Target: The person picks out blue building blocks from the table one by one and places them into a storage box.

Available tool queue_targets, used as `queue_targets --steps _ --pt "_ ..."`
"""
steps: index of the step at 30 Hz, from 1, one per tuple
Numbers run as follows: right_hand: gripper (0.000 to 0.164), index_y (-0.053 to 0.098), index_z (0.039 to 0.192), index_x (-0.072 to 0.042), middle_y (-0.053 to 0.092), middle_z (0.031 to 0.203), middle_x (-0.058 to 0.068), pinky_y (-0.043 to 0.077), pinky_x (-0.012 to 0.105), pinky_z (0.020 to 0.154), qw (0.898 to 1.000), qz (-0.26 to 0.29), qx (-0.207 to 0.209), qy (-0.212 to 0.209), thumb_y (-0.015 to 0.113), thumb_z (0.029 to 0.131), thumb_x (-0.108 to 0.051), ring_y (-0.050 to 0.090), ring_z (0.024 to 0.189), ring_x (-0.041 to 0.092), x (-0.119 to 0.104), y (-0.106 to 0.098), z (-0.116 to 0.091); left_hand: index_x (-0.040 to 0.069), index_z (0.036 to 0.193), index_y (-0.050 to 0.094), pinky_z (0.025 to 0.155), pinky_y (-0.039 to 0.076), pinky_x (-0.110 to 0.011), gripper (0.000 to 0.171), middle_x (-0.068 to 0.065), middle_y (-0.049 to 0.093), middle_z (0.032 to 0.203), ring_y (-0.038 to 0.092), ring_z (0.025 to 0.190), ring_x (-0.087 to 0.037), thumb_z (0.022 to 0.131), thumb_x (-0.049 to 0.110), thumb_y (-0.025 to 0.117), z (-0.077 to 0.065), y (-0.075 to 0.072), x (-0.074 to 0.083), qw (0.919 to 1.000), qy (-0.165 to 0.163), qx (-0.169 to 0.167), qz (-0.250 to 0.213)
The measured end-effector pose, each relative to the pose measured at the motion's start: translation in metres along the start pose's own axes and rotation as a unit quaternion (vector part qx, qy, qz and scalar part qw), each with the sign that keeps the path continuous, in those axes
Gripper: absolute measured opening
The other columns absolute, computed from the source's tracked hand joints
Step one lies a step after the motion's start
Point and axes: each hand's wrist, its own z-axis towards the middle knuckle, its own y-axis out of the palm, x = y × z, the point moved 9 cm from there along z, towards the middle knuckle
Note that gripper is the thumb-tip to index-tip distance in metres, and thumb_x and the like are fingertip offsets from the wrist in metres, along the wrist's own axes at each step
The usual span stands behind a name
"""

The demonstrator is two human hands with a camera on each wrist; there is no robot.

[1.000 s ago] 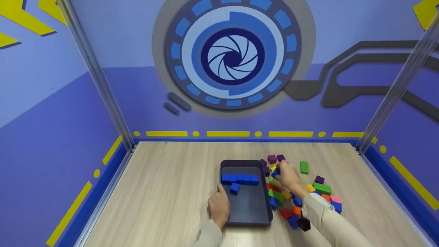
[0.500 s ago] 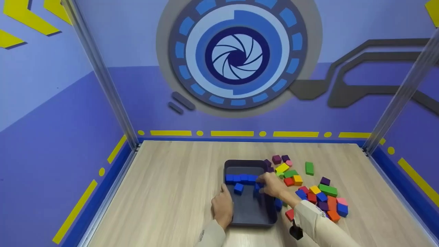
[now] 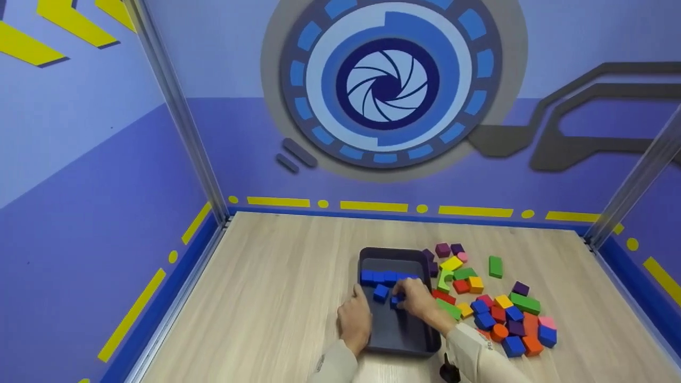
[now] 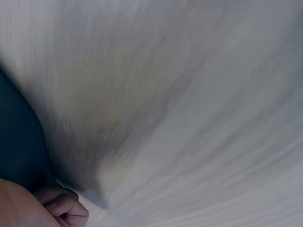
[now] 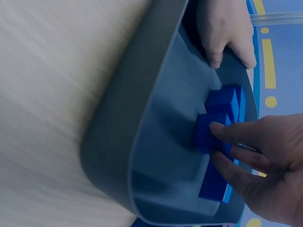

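A dark grey rectangular tray [image 3: 400, 332] stands on the table. My left hand [image 3: 355, 318] grips its left wall, thumb at the rim and fingers on the outer side. Within the tray, my right hand [image 3: 417, 299] pinches a blue cube [image 5: 204, 136] between thumb and fingers, low over the tray floor. Another blue cube [image 3: 380, 293] lies loose just left of it. Behind them a row of blue cubes [image 3: 378, 277] runs side by side across the tray, its right end partly covered by my right hand. In the left wrist view only curled fingers [image 4: 68, 210] show beside the tray's dark wall.
Right of the tray, mixed wooden blocks lie scattered, among them blue cubes [image 3: 513, 346], a green block [image 3: 495, 267], a yellow block [image 3: 451, 263] and an orange cylinder [image 3: 499, 333]. Patterned blue panels [image 3: 340, 159] enclose the wooden table [image 3: 287, 276].
My right hand has carried a blue cube from the scattered blocks leftward into the tray, then slightly nearer me. The left hand keeps its place at the tray. The head view has turned left.
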Motion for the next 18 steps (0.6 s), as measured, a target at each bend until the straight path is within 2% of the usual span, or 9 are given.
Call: queue_targets --steps 3,7,10,12,15,18 --pt "0.023 0.075 0.086 0.002 0.076 0.088 0.014 0.059 0.048 0.077 1.0 -0.015 0.021 -0.008 0.075 0.071 0.019 0.073 0.086 0.029 -0.006 -0.001 -0.001 0.009 0.107 0.052 0.047 0.047 -0.032 0.049 -0.002 0.064 0.062 0.065 0.055 -0.016 0.073 0.018 0.086 0.001 -0.001 -0.002 1.0 0.002 -0.001 0.0" --pt "0.024 0.08 0.091 0.0 0.072 0.089 0.011 0.06 0.043 0.075 0.996 -0.066 0.042 -0.036 0.076 0.073 0.014 0.069 0.085 0.027 -0.014 -0.004 -0.007 0.009 0.105 0.051 0.047 0.047 -0.033 0.046 -0.002 0.065 0.062 0.066 0.055 -0.017 0.075 0.017 0.085 0.0 -0.002 -0.002 1.0 0.001 -0.005 -0.006" --pt "0.025 0.08 0.099 0.0 0.064 0.09 0.01 0.058 0.04 0.073 0.994 -0.093 0.031 -0.056 0.076 0.076 0.01 0.064 0.083 0.025 -0.019 -0.005 -0.011 0.009 0.106 0.052 0.048 0.048 -0.033 0.043 -0.003 0.065 0.062 0.065 0.055 -0.018 0.076 0.015 0.083 0.001 -0.002 -0.001 0.9999 -0.002 -0.009 -0.014" --pt "0.027 0.079 0.103 0.002 0.063 0.092 0.011 0.058 0.04 0.073 0.993 -0.093 0.02 -0.063 0.074 0.078 0.01 0.063 0.084 0.025 -0.019 -0.006 -0.012 0.008 0.107 0.053 0.048 0.048 -0.033 0.044 -0.003 0.065 0.061 0.065 0.055 -0.018 0.076 0.015 0.083 0.001 -0.002 -0.001 0.9999 0.0 -0.005 -0.013" --pt "0.028 0.078 0.105 0.002 0.065 0.096 0.013 0.058 0.042 0.075 0.995 -0.092 0.013 -0.047 0.07 0.079 0.01 0.065 0.088 0.026 -0.013 -0.011 -0.013 0.007 0.108 0.054 0.046 0.047 -0.033 0.044 -0.003 0.064 0.06 0.065 0.053 -0.019 0.076 0.014 0.083 0.001 -0.004 -0.001 0.9999 0.005 0.006 -0.009" --pt "0.02 0.078 0.097 -0.001 0.065 0.095 0.012 0.059 0.043 0.076 0.995 -0.097 0.027 0.0 0.071 0.081 0.008 0.066 0.085 0.027 0.003 -0.027 -0.013 0.005 0.112 0.056 0.046 0.047 -0.033 0.047 -0.003 0.063 0.059 0.063 0.051 -0.019 0.074 0.014 0.084 -0.001 -0.004 -0.001 0.9999 0.006 0.007 -0.007"
